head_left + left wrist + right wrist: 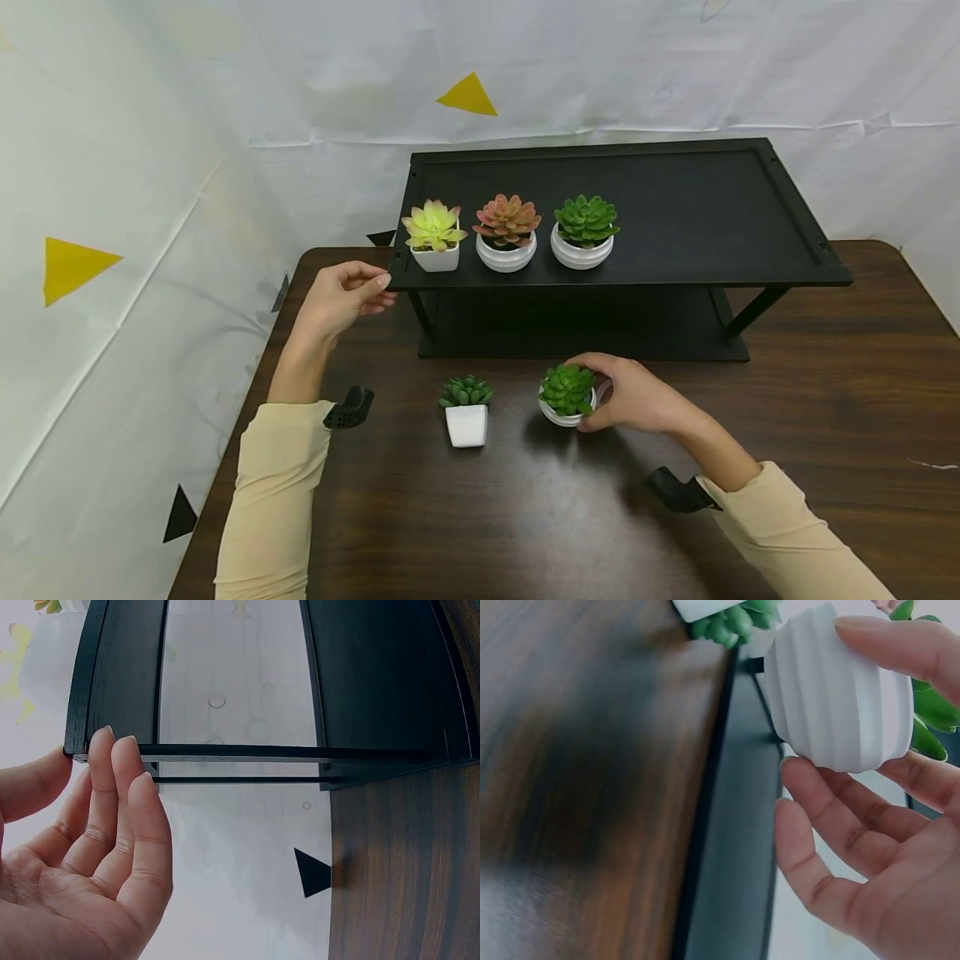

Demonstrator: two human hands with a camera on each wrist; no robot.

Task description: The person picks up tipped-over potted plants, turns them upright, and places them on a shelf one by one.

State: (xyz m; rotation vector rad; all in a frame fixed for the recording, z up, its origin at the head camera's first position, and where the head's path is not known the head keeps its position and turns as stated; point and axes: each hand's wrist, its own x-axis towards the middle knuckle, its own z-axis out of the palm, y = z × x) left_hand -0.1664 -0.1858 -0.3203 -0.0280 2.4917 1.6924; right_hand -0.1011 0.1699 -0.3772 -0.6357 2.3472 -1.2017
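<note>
My left hand (pixel 341 300) pinches the front left corner of a black two-tier shelf (pixel 697 208), thumb on top and fingers beneath; the left wrist view shows this grip on the shelf's edge (pixel 79 712). In my right hand (pixel 637 396) is a green succulent (pixel 566 389) in a round ribbed white pot (pixel 840 697), gripped between thumb and fingers above the table. Left of it, a dark green succulent (pixel 467 392) in a square white pot (pixel 467 427) stands on the table.
Along the shelf's top front edge stand a yellow succulent (pixel 433 227), a reddish succulent (pixel 507 221) and another green succulent (pixel 587 221), all in white pots. The shelf's lower board (pixel 570 325) rests on the dark wooden table (pixel 480 533). White sheeting (pixel 337 75) hangs behind and left.
</note>
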